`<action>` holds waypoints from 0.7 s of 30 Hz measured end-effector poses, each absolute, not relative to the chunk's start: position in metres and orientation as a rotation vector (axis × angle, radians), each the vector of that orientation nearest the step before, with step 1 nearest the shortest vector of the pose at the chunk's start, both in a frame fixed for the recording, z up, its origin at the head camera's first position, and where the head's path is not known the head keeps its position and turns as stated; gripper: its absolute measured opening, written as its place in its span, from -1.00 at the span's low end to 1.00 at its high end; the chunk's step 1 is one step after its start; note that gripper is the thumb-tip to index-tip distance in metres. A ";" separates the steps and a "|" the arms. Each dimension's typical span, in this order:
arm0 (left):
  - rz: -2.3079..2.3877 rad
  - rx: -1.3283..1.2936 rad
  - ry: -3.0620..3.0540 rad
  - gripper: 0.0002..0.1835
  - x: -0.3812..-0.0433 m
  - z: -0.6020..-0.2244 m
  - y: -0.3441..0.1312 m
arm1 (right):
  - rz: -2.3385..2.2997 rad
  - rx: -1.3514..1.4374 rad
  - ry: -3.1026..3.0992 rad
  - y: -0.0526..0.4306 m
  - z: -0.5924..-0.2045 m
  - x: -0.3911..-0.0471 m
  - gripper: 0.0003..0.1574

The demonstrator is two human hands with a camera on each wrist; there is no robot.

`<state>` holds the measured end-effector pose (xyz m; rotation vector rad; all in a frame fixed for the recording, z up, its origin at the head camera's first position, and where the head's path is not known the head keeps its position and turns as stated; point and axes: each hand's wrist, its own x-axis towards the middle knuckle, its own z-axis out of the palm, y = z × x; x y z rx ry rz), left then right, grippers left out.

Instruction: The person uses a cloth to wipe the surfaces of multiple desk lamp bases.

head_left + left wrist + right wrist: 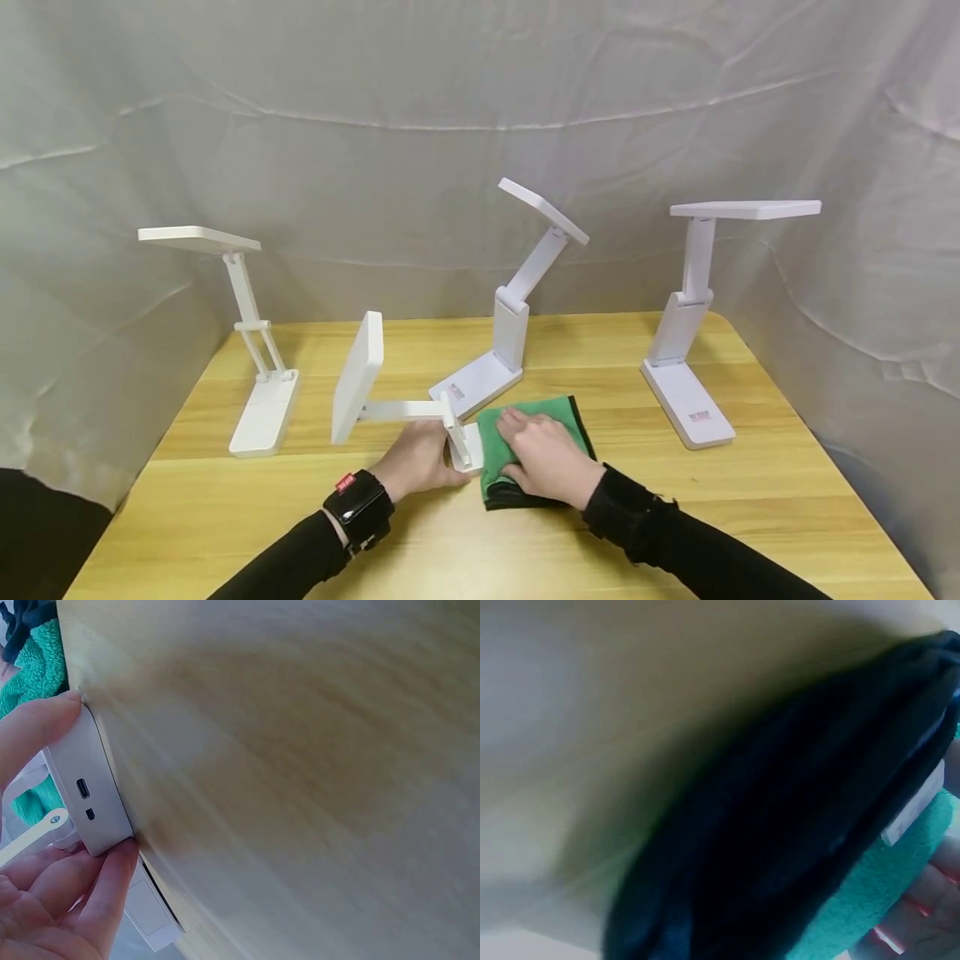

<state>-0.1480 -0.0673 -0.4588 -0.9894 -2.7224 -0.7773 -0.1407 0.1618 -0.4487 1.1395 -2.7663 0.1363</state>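
Note:
My left hand [422, 460] grips the end of a white folding desk lamp's base [88, 784], thumb on one side and fingers on the other. A port and a small slot show on that end in the left wrist view. The lamp's arm [401, 410] leans left and its flat head [360, 377] stands tilted. My right hand [543, 454] holds a folded green cloth [551, 407] with black edging against the base's right part, which the cloth hides. In the right wrist view the cloth's black edge [780, 817] fills the middle, with a pale strip [915, 806] beside the green.
Three more white desk lamps stand unfolded on the wooden table [225, 533]: one at left [262, 417], one at the back middle [476, 383], one at right [688, 404]. Pale sheeting [420, 167] hangs behind and along both sides.

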 end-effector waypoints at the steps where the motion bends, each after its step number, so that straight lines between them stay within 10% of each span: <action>1: -0.775 -0.998 -2.708 -0.02 -0.148 -0.459 -0.067 | 0.109 1.161 -2.751 0.157 -0.450 -0.140 -0.22; 9: -0.767 -1.024 -2.712 -0.08 -0.149 -0.461 -0.071 | 0.350 1.346 -2.647 0.172 -0.456 -0.137 -0.41; 21: -0.750 -0.984 -2.785 -0.01 -0.147 -0.457 -0.069 | 0.178 1.200 -2.796 0.184 -0.451 -0.148 -0.19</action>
